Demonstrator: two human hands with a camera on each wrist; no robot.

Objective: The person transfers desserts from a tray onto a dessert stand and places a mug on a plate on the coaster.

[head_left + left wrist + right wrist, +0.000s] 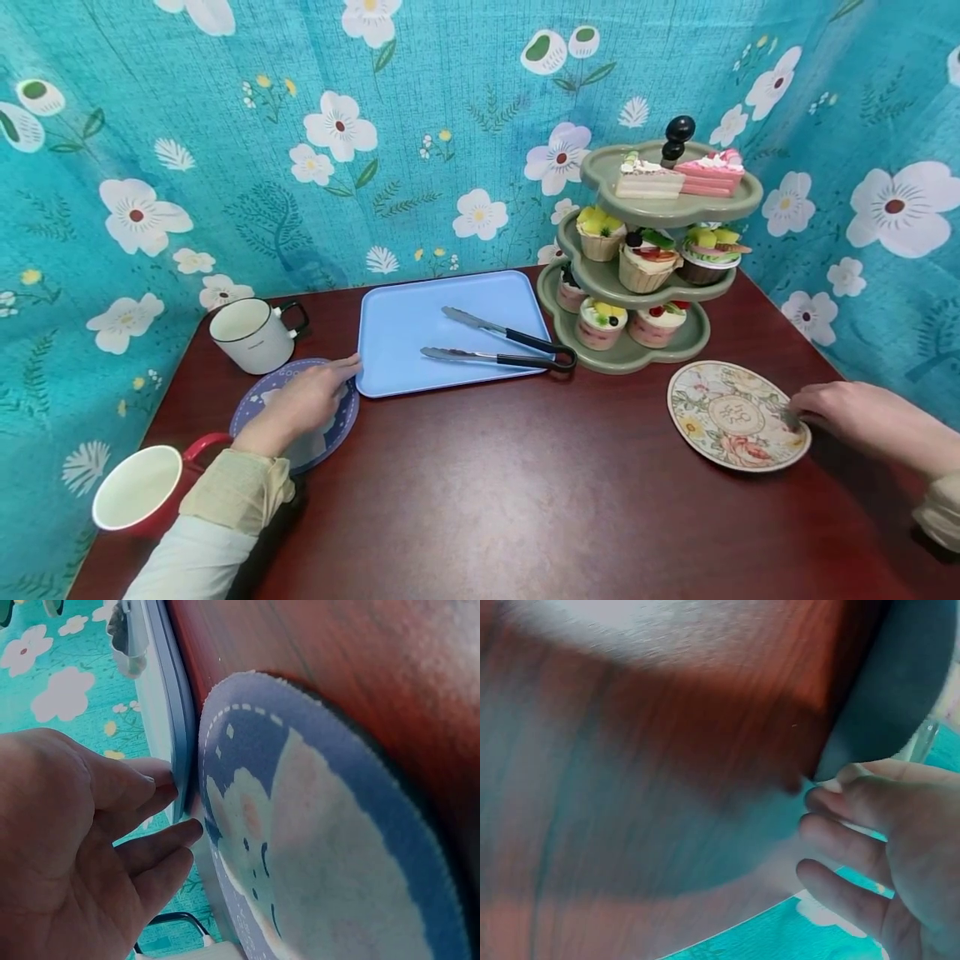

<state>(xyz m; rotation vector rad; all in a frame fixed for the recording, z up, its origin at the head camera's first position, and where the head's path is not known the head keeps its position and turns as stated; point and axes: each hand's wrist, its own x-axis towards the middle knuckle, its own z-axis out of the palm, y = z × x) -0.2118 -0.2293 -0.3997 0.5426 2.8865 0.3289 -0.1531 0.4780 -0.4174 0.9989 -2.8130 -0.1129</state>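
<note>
Hands apart: right hand [840, 408] pinches the floral round mat [738, 417]; left hand [311, 398], fingers loosely extended, touches the blue tray [401, 337].
Near the desk's [525, 500] right edge, the mat lies just left of the right hand, held rim raised.

Table [480, 492] centre-front passable; floral mat [738, 417] bars right, red mug [142, 490] left, tiered stand [660, 212] behind.

Corner tea table [510, 500], room type unclear — tiered cake stand [663, 213], mugs [258, 343], serving tray [397, 333] — floral cloth [427, 108] behind.
</note>
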